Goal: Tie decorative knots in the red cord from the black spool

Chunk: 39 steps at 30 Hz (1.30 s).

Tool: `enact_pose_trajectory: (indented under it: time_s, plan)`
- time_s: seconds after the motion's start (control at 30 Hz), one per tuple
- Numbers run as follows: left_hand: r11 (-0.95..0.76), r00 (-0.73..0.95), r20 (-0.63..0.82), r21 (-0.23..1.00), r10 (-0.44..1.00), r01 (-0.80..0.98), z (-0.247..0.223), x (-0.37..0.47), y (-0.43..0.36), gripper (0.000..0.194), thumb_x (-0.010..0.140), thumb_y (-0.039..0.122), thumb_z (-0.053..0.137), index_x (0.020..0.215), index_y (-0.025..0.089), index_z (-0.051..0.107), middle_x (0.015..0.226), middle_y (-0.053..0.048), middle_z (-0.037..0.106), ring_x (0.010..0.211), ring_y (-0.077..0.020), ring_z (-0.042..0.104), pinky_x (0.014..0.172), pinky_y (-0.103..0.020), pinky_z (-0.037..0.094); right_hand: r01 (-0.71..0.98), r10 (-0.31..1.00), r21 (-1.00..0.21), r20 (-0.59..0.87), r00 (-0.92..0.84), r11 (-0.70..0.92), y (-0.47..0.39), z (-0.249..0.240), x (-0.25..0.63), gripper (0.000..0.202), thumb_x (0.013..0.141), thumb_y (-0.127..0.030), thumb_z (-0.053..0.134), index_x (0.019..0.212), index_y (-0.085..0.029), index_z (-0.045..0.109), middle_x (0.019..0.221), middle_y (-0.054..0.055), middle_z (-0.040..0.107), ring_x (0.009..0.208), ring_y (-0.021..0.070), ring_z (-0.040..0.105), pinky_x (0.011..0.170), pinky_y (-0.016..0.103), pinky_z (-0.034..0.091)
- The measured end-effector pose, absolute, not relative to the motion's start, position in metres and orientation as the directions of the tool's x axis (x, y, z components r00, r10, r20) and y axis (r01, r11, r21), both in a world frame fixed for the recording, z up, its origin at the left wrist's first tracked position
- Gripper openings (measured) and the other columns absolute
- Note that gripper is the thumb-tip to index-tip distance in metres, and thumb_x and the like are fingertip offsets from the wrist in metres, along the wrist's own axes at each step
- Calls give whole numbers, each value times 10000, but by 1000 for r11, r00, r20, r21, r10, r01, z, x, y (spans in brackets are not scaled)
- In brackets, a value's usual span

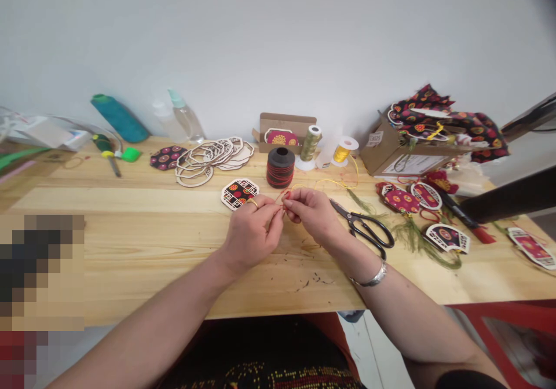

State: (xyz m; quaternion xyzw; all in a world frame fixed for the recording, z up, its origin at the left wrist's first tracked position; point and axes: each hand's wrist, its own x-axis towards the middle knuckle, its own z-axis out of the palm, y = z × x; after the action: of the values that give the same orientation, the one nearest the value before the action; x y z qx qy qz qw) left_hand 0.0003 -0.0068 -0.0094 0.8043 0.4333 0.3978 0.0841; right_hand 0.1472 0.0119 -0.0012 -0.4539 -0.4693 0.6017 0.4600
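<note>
Over the middle of the wooden table, my left hand (256, 224) and my right hand (310, 212) meet fingertip to fingertip. Both are closed in a pinch on a thin red cord (283, 199), which shows as a small loop between them; its finer details are too small to make out. Just behind my fingers stands a black spool wound with red cord (280, 172). An ornament with dark patterned fabric in a pale fretwork frame (240, 194) lies beyond my left hand. Black-handled scissors (367, 227) lie beside my right wrist.
Pale wooden frames (208, 160) are piled at the back. Green (309, 146) and yellow (344, 150) thread spools stand near a cardboard box (408, 151) of fabric. Finished-looking tasselled ornaments (446, 238) lie at right. A screwdriver (106, 153) and a teal thread cone (119, 118) are at left.
</note>
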Motion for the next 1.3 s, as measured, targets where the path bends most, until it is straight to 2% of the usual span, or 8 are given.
enact_pose_trajectory:
  time_s: [0.17,0.3,0.37,0.47,0.57,0.7,0.93,1.3]
  plan:
    - [-521,218,549,486,807,702,-9,-3,-3,189,817,209,509,773,180,690,857,-87,673,808,-194,622,778,-302,474,-81,982,-991,-89,-166,-104,14,-4,150,148,680,-283,630,662,-162,546,519,-50,515,461,60,423,466,212,322]
    - [-389,32,504,624,863,678,-5,-4,0,251,800,235,538,1002,183,678,1058,-103,659,779,-186,621,768,-321,472,28,991,-999,-35,-128,-32,15,-7,151,123,717,-266,601,668,-164,552,525,-42,518,476,74,446,475,217,344]
    - [-300,9,362,758,932,579,1,-3,-2,331,799,258,551,1109,192,647,900,-71,686,612,-144,578,673,-299,471,114,994,-993,14,-104,26,14,-7,151,71,736,-220,573,692,-166,560,544,-36,538,494,83,471,501,224,374]
    - [-25,131,-20,944,991,330,8,0,-5,462,779,293,593,1225,177,584,517,17,592,457,-127,507,493,-251,413,250,992,-962,91,-91,111,10,-4,150,60,755,-154,523,722,-170,570,607,-20,579,548,98,518,553,237,411]
    - [111,212,-135,986,968,122,8,3,-5,513,715,234,652,1220,171,589,703,-32,692,495,-122,563,458,-231,405,348,986,-924,130,-101,157,7,-1,149,105,761,-123,499,703,-172,572,627,-17,589,577,105,530,583,243,418]
    - [108,192,-121,991,974,76,3,3,-1,466,689,194,657,1154,166,631,906,-75,719,631,-155,641,446,-214,410,375,983,-911,136,-127,174,6,-1,147,119,764,-118,499,683,-175,564,598,-23,583,561,104,512,574,238,405]
    - [81,156,-103,987,982,140,7,3,0,257,668,187,673,917,150,722,690,-17,708,631,-143,626,656,-261,492,366,976,-912,124,-181,184,6,1,149,131,779,-106,500,723,-167,602,608,-13,599,567,102,519,592,236,415]
    - [185,131,-199,976,971,111,13,3,1,209,664,195,668,858,133,719,610,5,648,505,-82,504,510,-211,398,373,972,-905,142,-186,204,7,0,149,157,766,-103,514,697,-166,641,568,-28,568,545,97,503,596,242,405]
